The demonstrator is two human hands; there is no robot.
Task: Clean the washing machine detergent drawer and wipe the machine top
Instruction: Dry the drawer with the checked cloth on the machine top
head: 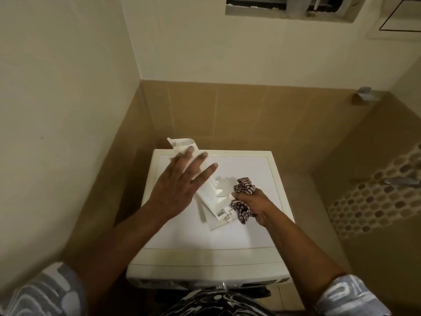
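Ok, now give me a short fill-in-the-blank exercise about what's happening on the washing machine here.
1. The right hand grips a ____ cloth.
2. The left hand, fingers straight, lies over the white detergent ____.
3. That part sits on the ____ of the washing machine.
Missing words: striped; drawer; top.

I see the detergent drawer white, the machine top white with a cream rim. The cloth is striped dark brown and white; the sleeves carry grey-and-white swirls.
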